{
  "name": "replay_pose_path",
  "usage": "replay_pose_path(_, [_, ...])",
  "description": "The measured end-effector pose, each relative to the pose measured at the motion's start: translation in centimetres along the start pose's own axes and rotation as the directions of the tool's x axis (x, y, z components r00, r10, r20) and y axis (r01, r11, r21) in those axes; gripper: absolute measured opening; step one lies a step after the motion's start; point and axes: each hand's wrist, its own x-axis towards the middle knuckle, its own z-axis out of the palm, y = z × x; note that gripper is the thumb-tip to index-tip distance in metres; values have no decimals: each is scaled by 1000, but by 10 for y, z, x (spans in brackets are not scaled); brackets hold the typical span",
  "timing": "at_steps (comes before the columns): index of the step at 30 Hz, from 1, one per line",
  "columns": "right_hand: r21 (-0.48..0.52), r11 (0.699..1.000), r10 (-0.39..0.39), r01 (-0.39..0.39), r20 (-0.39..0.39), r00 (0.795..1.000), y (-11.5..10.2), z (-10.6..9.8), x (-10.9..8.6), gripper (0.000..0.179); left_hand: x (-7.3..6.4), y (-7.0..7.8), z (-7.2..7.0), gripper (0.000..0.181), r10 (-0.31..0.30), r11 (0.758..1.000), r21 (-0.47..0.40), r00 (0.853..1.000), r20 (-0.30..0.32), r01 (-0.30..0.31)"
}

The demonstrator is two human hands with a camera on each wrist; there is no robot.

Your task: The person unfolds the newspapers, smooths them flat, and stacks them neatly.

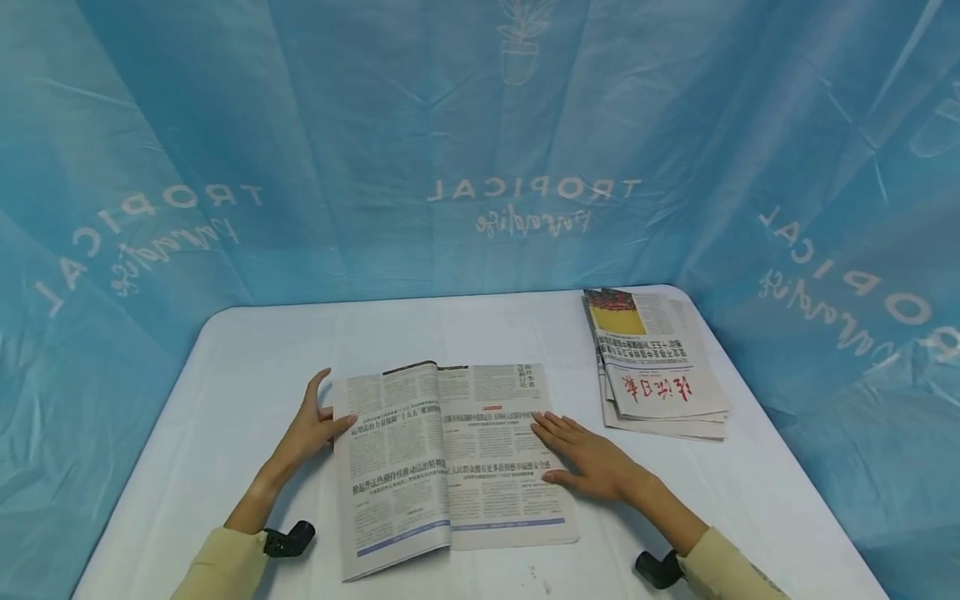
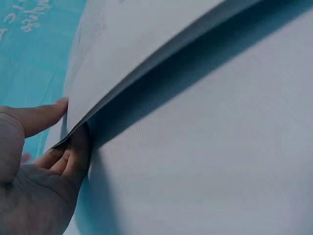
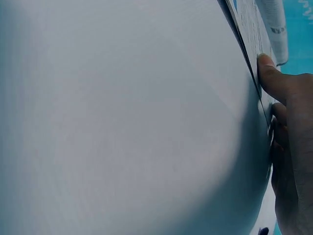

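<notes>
An opened newspaper [image 1: 495,500] lies on the white table, its left half raised a little above the surface. My left hand [image 1: 309,429] pinches the outer left edge of the pages, thumb on top. In the left wrist view, the left hand [image 2: 49,166] has its fingers beneath the sheet [image 2: 132,44], with a shadowed gap under the paper. My right hand [image 1: 592,457] rests on the right page with fingers extended. The right wrist view shows the right hand [image 3: 291,127] with its thumb on the newspaper's surface [image 3: 249,34].
A stack of folded newspapers [image 1: 663,375] sits at the table's back right, red characters on the top one. Blue curtains [image 1: 480,250] with white lettering surround the white table [image 1: 262,358] at the back and sides. A black wrist camera [image 1: 288,540] sits by the left sleeve.
</notes>
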Motion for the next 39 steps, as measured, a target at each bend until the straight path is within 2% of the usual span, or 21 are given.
replay_pose_path(2, [10,1000,9,-9,0,1000,1,-1,-2,76,-2,-1,-1,89,50,997,54,998,-27,-49])
replay_pose_path(4, [20,1000,9,-9,-4,1000,3,-2,-3,76,-5,-3,-3,74,99,987,133,993,-59,-90])
replay_pose_path(7, [28,1000,-10,10,-26,1000,6,-3,-6,76,-9,-7,-5,43,153,953,277,983,-103,-120])
replay_pose_path(9, [24,999,-32,33,-44,999,8,-4,-8,75,-12,-9,-6,32,177,932,341,976,-123,-126])
replay_pose_path(14, [19,999,-34,35,-28,999,10,-8,-13,75,-15,-12,-5,30,181,894,434,976,-119,-113])
replay_pose_path(17, [3,1000,-23,23,-18,1000,11,-11,-17,74,-17,-11,-4,30,205,860,494,974,-95,-133])
replay_pose_path(20, [-43,998,-56,54,-42,998,14,-13,-17,67,-19,-10,-4,29,248,823,541,966,-68,-173])
replay_pose_path(22, [-92,992,-98,91,-75,992,17,-15,-15,57,-19,-10,-4,35,288,784,585,957,-45,-208])
replay_pose_path(23, [-117,987,-118,107,-86,989,18,-16,-14,53,-19,-10,-4,39,310,757,613,950,-33,-226])
replay_pose_path(26, [-197,971,-160,138,-96,983,23,-18,-9,47,-20,-11,-2,49,385,658,698,923,8,-281])
replay_pose_path(28, [-238,960,-177,150,-98,979,27,-18,-6,52,-21,-11,-1,53,408,598,744,912,39,-299])
replay_pose_path(30, [-269,952,-179,149,-91,980,30,-17,-4,58,-24,-10,-1,56,408,559,770,910,67,-307])
replay_pose_path(32, [-282,948,-174,144,-84,981,32,-14,-2,62,-28,-9,-1,57,388,538,786,917,89,-304])
replay_pose_path(34, [-285,948,-168,141,-75,983,34,-12,0,62,-31,-9,-2,56,398,496,806,910,120,-323])
replay_pose_path(36, [-293,945,-169,145,-56,984,35,-11,3,61,-34,-8,-3,53,432,417,838,888,157,-351])
replay_pose_path(39, [-305,938,-184,167,-28,982,35,-12,7,59,-36,-7,-3,50,497,279,877,840,216,-391])
